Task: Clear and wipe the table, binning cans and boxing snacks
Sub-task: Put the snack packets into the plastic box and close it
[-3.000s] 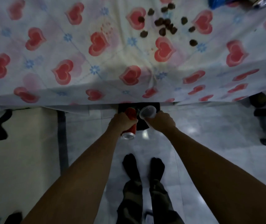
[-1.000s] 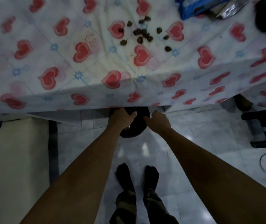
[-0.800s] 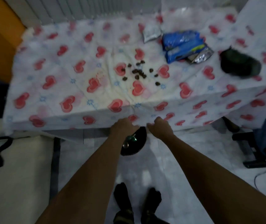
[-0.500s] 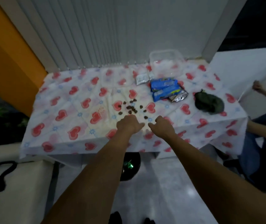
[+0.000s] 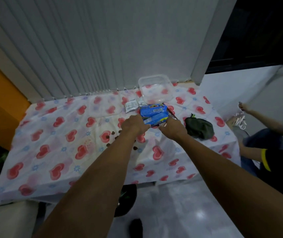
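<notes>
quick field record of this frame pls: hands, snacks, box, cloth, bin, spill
left hand: at near left end of blue snack packs
right hand: at their near right end; grip unclear
clear box: open, empty, just behind the packs
white sachets: left of the packs
dark cloth: bunched, right of the hands
brown crumbs: scattered on tablecloth
bin: on floor at table's near edge
</notes>
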`<control>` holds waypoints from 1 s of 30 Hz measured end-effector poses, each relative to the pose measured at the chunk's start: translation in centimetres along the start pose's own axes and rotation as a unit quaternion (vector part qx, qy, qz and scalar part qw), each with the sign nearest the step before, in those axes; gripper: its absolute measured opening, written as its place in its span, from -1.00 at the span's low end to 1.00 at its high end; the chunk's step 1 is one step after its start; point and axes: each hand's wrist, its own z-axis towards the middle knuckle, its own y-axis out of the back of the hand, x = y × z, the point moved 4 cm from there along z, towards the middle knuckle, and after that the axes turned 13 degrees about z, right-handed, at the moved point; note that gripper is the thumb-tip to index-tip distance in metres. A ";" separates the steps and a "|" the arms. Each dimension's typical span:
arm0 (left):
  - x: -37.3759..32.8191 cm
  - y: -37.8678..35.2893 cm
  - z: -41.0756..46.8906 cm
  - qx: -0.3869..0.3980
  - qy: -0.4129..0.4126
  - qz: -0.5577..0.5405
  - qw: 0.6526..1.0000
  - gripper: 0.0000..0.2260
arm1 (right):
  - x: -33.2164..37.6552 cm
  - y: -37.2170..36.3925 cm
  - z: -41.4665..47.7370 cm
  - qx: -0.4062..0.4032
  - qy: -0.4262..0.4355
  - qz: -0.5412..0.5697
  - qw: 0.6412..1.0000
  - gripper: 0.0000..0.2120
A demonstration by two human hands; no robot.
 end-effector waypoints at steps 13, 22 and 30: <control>-0.5 -4.4 17.1 0.056 -0.051 -0.077 0.994 0.02 | -3.6 -0.5 17.6 0.105 -0.014 -0.095 0.990 -0.11; -2.4 -6.3 22.1 0.104 -0.083 0.022 0.991 0.29 | -5.1 -2.7 24.6 0.234 0.055 -0.193 0.951 0.20; -4.0 -7.8 21.9 0.097 -0.104 0.072 0.987 0.28 | -6.0 -3.3 25.8 0.267 0.166 -0.276 0.908 0.32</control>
